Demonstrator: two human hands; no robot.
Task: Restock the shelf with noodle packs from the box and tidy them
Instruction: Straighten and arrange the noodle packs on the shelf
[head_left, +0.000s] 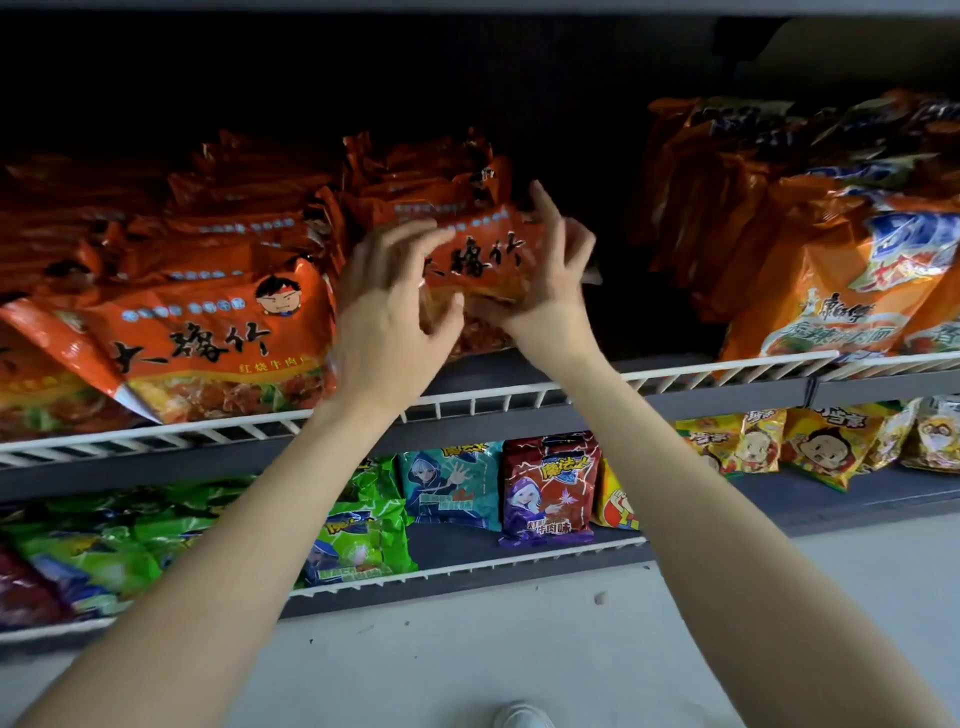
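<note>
Two shelves fill my view. Along the upper shelf (519, 371), behind its white wire rail (467, 397), I see a big stack of orange noodle packs (208, 332) filling the left end, the front one leaning against the rail with its printed face toward me. At the right end a second pile of orange-and-blue noodle packs (841, 291) leans against the rail too, and between the two piles the shelf is dark and I cannot make out its back.

On the lower shelf (457, 540) I see small snack bags: green bags (104, 545) toward the left end, a teal bag (449, 483) and a red-and-purple bag (550, 486) near the middle, and yellow bags (826, 447) toward the right end.

Both bare forearms reach up from the near edge of my view. Between them I hold one orange noodle pack (478, 260), raised just above the upper shelf's front edge, touching the right side of the left stack. My left hand (384, 306) grips the pack's left end, fingers spread and curled over its face, thumb underneath. My right hand (550, 275) grips its right end, fingers curled behind it.

Part of a white shoe (522, 716) shows on the pale floor (519, 634) below.
</note>
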